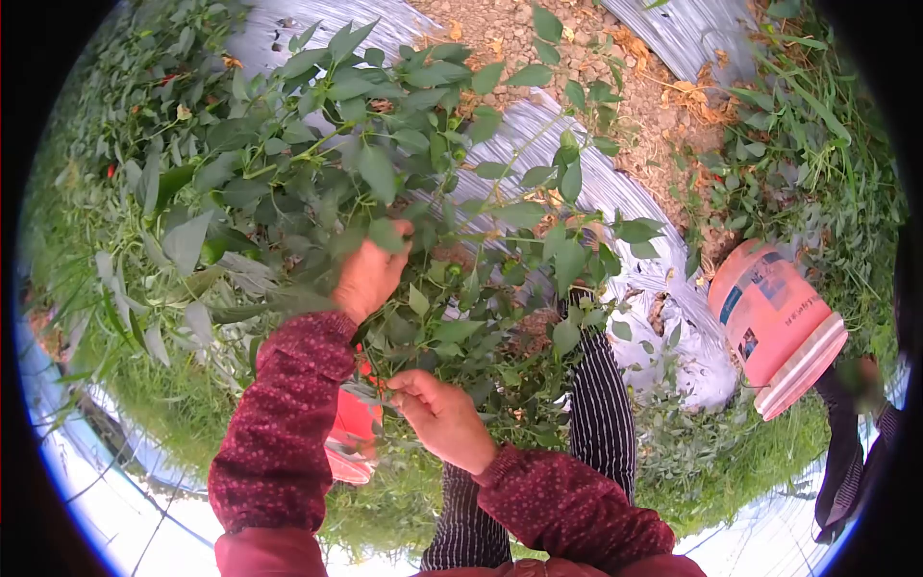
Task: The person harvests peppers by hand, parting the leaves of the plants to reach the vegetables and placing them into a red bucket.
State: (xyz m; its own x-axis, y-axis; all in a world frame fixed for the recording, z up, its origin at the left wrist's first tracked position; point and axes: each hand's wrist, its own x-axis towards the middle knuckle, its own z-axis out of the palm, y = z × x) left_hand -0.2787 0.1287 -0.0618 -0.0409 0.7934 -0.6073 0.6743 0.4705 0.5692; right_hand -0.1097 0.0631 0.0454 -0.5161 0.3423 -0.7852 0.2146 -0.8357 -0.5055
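My left hand (373,277) reaches into a leafy pepper plant (375,171), its fingers curled and partly covered by leaves. What they grip is hidden. Lower down, my right hand (444,423) is closed in a pinch beside a thin stem; what lies between the fingertips is too small to make out. Just left of those fingertips hangs a red pepper (363,363), partly screened by leaves. Under my hands a red bucket (358,428) shows between my left sleeve and right hand. Small green peppers (453,271) hang among the leaves.
A pink bucket (784,322) with a printed label leans on the right, a person's dark-clothed leg (841,457) beside it. Silvery plastic mulch (635,192) covers the bed next to bare, clumpy soil (615,91). Dense plants (125,144) stand on the left.
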